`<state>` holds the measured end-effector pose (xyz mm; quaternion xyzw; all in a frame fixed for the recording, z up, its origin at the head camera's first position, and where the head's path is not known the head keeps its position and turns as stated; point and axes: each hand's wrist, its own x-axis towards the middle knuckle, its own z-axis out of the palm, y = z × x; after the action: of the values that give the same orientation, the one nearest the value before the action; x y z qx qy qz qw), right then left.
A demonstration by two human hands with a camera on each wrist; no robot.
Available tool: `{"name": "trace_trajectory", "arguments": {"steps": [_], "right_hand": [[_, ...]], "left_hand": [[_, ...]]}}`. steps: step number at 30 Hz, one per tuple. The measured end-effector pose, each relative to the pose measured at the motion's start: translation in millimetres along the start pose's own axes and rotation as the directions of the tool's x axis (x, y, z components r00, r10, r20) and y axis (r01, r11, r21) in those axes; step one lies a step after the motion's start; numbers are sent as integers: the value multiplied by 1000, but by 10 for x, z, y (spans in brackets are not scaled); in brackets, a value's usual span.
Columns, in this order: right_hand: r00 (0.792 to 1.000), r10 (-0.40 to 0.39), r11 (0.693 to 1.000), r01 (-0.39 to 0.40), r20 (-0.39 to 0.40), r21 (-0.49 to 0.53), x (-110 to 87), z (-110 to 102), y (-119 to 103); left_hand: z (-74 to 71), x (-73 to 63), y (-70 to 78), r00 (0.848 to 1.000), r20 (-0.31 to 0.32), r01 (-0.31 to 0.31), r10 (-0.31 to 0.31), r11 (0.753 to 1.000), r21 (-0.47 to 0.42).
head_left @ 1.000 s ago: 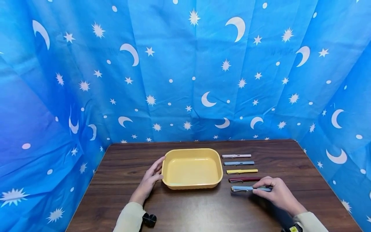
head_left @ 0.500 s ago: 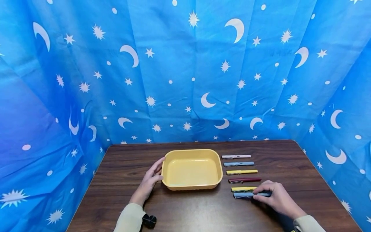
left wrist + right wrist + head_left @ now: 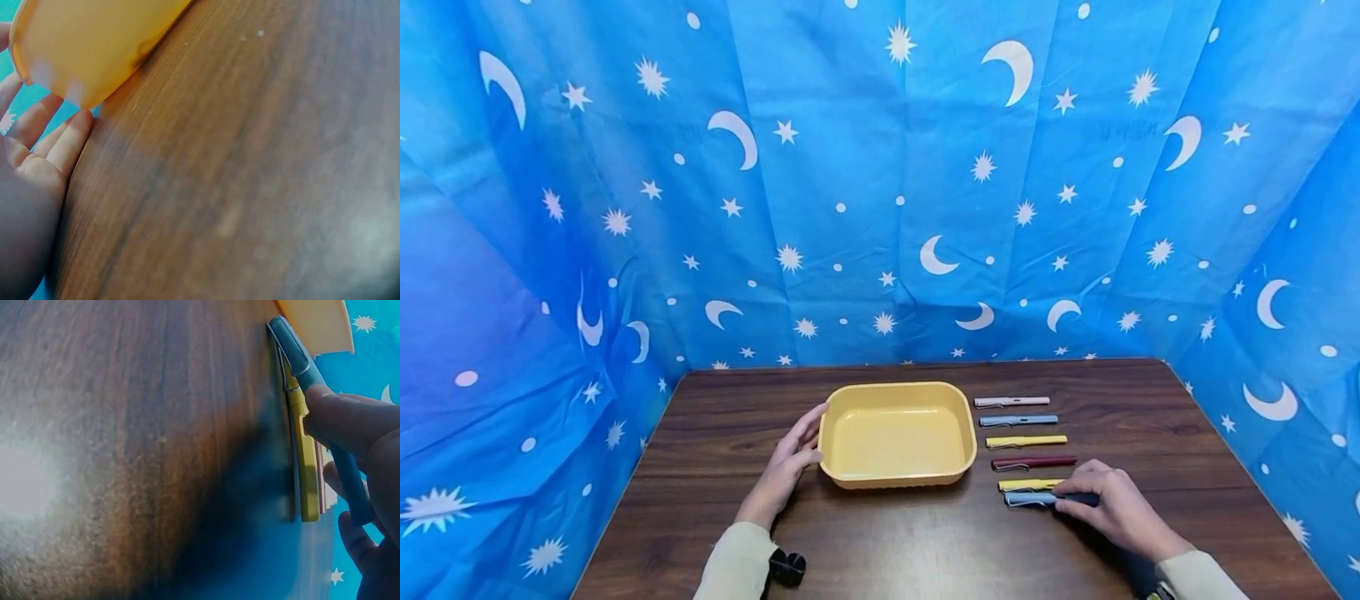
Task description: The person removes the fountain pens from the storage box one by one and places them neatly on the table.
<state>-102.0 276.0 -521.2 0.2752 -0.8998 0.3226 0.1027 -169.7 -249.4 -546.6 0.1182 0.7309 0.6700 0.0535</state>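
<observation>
My right hand (image 3: 1116, 508) pinches a grey-blue pen (image 3: 1030, 499) by its barrel, thumb on the near side. The pen's clip end points left, close in front of a yellow pen (image 3: 1026, 485). In the right wrist view the held pen (image 3: 350, 478) slants over that yellow pen (image 3: 307, 478). My left hand (image 3: 781, 473) rests with extended fingers against the left wall of a yellow tray (image 3: 898, 482). The left wrist view has its fingertips right at the tray's outer wall (image 3: 94, 44).
Beyond the held pen, a dark red pen (image 3: 1033, 463), another yellow pen (image 3: 1026, 442), a light blue pen (image 3: 1018, 422) and a pale pink pen (image 3: 1011, 402) lie in a row right of the tray. Blue starry cloth (image 3: 850, 183) surrounds the wooden table (image 3: 917, 550).
My right hand has brought the grey-blue pen slightly towards the table's front, uncovering the front yellow pen. My left hand and the tray have stayed in place.
</observation>
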Motion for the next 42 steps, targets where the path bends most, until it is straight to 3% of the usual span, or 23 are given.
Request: {"name": "trace_trajectory", "arguments": {"steps": [10,21,42], "right_hand": [[999,-41,990,44,28,-131,42,-24,37],[989,-145,978,147,21,-145,45,5,66],[987,-150,975,156,52,-161,12,28,53]], "left_hand": [[-18,42,0,999,11,-39,39,999,-14],[-12,41,24,1000,1,-30,30,1000,-10],[-1,15,-11,999,18,-47,47,999,-17]]}}
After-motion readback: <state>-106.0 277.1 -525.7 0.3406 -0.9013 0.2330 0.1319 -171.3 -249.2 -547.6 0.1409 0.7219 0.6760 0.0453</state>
